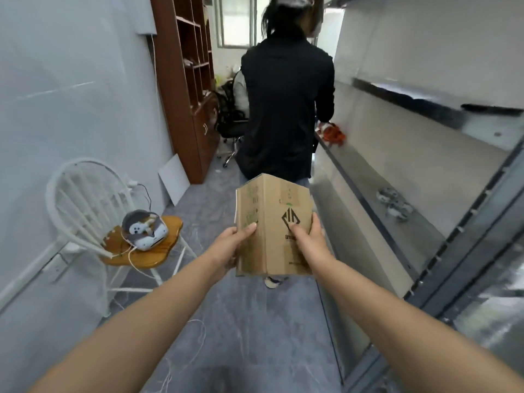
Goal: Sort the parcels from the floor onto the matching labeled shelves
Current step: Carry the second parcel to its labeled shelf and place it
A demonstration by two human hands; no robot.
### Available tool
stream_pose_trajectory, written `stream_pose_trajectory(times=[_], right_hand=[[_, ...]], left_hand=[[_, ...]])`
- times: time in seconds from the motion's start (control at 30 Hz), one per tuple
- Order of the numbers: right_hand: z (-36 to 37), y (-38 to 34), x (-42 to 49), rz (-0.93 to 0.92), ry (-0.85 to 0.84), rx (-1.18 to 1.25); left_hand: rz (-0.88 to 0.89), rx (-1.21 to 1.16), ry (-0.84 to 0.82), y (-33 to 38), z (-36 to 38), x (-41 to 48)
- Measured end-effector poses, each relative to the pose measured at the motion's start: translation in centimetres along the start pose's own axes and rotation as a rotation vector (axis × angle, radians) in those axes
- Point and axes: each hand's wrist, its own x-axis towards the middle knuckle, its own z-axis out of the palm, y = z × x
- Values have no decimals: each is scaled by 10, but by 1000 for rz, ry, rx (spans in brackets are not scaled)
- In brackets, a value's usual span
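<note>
Head view — grey floor, metal shelves right, narrow room.

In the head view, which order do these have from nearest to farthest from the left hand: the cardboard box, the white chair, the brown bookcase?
1. Cardboard box: held by the left hand, on its right.
2. White chair: to its left, by the wall.
3. Brown bookcase: far ahead, on the left.
</note>
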Motion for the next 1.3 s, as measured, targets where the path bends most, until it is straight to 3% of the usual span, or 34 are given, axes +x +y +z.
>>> stream_pose_trajectory(times=[0.13,0.27,0.37,0.5,0.57,0.7,0.83,1.03,1.23,1.3], right_hand=[[-9,-11,11,2,-93,159],[-27,-33,-7,17,-301,407],[-33,-32,-4,9,-324,507],[-41,-45,-5,-19,-245,569],[-51,-47,-5,23,-318,648],[-66,-49,-12,6,-460,574],[-79,-56,-19,-20,-431,414],[-113,-66,-23,-63,-343,381],[-130,-60,-10,-263,-87,123],[-131,-60,-4,-272,-83,136]], left_hand=[[10,-237,-25,17,5,-6],[81,-178,-162,25,31,-11],[106,-166,-176,32,45,-14],[35,-198,-187,34,45,-16],[-14,-267,-227,33,45,-18],[32,-306,-242,34,50,-15],[83,-291,-219,41,61,-17],[85,-164,-198,50,84,-12],[189,-72,-44,61,103,-6],[246,-38,39,61,108,-8]])
